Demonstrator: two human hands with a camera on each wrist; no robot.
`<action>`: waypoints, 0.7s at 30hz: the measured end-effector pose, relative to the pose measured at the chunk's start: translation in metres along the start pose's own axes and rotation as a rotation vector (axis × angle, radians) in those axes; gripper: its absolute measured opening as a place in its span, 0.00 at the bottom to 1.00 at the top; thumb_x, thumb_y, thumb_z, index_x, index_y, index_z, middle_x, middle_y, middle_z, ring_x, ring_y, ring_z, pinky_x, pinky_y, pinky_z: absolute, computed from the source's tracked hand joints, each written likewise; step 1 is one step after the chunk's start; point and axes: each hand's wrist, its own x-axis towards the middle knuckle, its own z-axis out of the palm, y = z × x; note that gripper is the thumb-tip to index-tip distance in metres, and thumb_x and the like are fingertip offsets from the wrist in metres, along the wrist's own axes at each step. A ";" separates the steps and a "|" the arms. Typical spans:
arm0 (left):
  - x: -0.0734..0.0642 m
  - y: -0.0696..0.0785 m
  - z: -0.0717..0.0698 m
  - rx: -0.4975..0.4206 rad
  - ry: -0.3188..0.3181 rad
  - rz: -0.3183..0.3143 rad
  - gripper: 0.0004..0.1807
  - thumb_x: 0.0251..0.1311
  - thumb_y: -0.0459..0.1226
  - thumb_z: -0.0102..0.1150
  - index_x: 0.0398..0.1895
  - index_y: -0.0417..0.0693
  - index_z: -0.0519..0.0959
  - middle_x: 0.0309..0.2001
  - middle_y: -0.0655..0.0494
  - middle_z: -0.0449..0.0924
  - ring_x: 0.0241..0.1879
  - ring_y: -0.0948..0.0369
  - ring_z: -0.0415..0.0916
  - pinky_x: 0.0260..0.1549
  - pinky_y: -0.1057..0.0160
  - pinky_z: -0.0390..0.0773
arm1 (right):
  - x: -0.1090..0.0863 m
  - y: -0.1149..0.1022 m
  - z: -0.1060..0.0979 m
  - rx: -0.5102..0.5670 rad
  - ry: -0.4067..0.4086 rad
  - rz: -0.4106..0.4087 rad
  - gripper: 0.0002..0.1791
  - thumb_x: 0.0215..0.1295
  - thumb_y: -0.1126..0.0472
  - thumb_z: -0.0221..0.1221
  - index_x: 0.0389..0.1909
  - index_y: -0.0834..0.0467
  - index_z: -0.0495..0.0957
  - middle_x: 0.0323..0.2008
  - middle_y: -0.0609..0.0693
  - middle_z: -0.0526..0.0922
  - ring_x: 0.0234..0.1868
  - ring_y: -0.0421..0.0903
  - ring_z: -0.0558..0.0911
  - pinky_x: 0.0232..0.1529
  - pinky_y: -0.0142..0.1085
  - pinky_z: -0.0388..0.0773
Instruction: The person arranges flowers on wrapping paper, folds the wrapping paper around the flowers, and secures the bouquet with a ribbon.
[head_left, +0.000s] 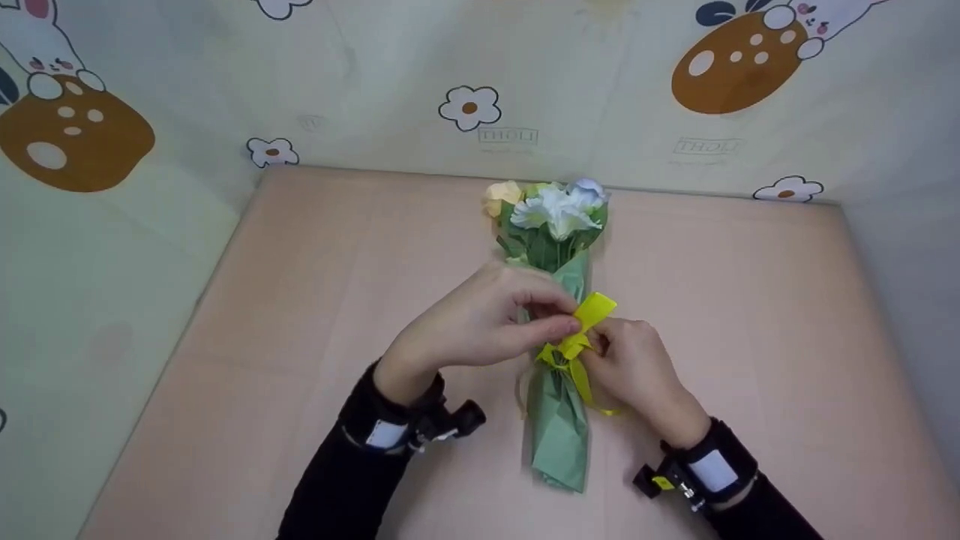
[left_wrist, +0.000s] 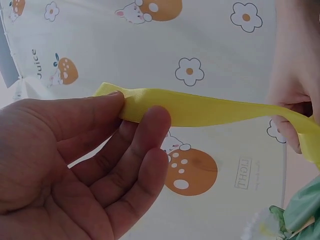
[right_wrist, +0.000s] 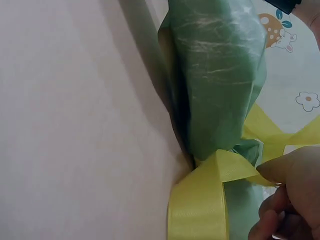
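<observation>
A bouquet of artificial-looking flowers [head_left: 556, 210], white, lilac and peach, lies on the table, its stems wrapped in green paper [head_left: 559, 442]. Around the middle of the wrap runs a yellow ribbon [head_left: 577, 346]. My left hand [head_left: 480, 315] pinches one end of the ribbon [left_wrist: 195, 107] between thumb and fingers, and that length is stretched toward the bouquet in the left wrist view. Close by on the right, my right hand [head_left: 634, 367] pinches another part of the ribbon [right_wrist: 237, 167] beside the wrap. A loose tail of ribbon hangs over the paper below.
The table [head_left: 300, 300] is covered in a plain pinkish sheet. Behind and to the left stands a pale backdrop [head_left: 360, 90] printed with flowers, rabbits and brown fruit. Both wrists wear black straps with small cameras [head_left: 469, 418].
</observation>
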 end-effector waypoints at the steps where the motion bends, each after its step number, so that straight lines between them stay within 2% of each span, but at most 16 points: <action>1: 0.000 0.000 0.000 0.000 -0.002 -0.004 0.07 0.77 0.35 0.66 0.45 0.41 0.91 0.37 0.56 0.88 0.34 0.69 0.79 0.35 0.65 0.82 | 0.000 0.001 0.001 0.018 -0.019 0.018 0.18 0.60 0.71 0.64 0.17 0.53 0.70 0.14 0.39 0.62 0.18 0.39 0.67 0.22 0.32 0.62; 5: 0.000 0.000 0.000 0.000 -0.020 -0.020 0.07 0.77 0.34 0.66 0.44 0.41 0.91 0.36 0.56 0.87 0.33 0.69 0.78 0.34 0.64 0.82 | 0.000 0.001 0.004 0.129 -0.119 0.074 0.16 0.67 0.71 0.59 0.19 0.55 0.79 0.14 0.40 0.69 0.17 0.39 0.72 0.21 0.31 0.68; 9: -0.001 0.001 -0.001 -0.004 -0.056 -0.042 0.07 0.77 0.34 0.66 0.44 0.41 0.91 0.36 0.56 0.87 0.33 0.68 0.77 0.34 0.65 0.82 | 0.000 0.000 0.005 0.215 -0.199 0.106 0.15 0.74 0.67 0.59 0.26 0.55 0.86 0.15 0.42 0.74 0.15 0.41 0.74 0.21 0.32 0.72; 13: -0.002 0.000 -0.002 -0.002 -0.097 -0.064 0.07 0.77 0.34 0.67 0.45 0.40 0.91 0.37 0.56 0.87 0.33 0.66 0.78 0.35 0.66 0.81 | 0.001 0.002 0.002 0.214 -0.244 0.053 0.09 0.71 0.68 0.62 0.31 0.56 0.86 0.18 0.42 0.74 0.17 0.39 0.73 0.22 0.31 0.71; 17: -0.003 0.001 -0.003 0.004 -0.126 -0.077 0.07 0.77 0.35 0.66 0.46 0.41 0.91 0.37 0.56 0.87 0.33 0.62 0.78 0.34 0.67 0.80 | 0.001 0.005 -0.007 0.221 -0.326 -0.010 0.04 0.71 0.66 0.67 0.41 0.55 0.86 0.20 0.42 0.73 0.18 0.38 0.72 0.22 0.31 0.69; 21: -0.002 0.002 -0.004 -0.002 -0.144 -0.089 0.07 0.77 0.35 0.66 0.47 0.41 0.91 0.37 0.56 0.87 0.32 0.62 0.79 0.34 0.67 0.80 | 0.001 0.006 -0.017 0.234 -0.415 -0.033 0.09 0.71 0.59 0.73 0.45 0.53 0.83 0.22 0.42 0.76 0.20 0.39 0.76 0.23 0.31 0.74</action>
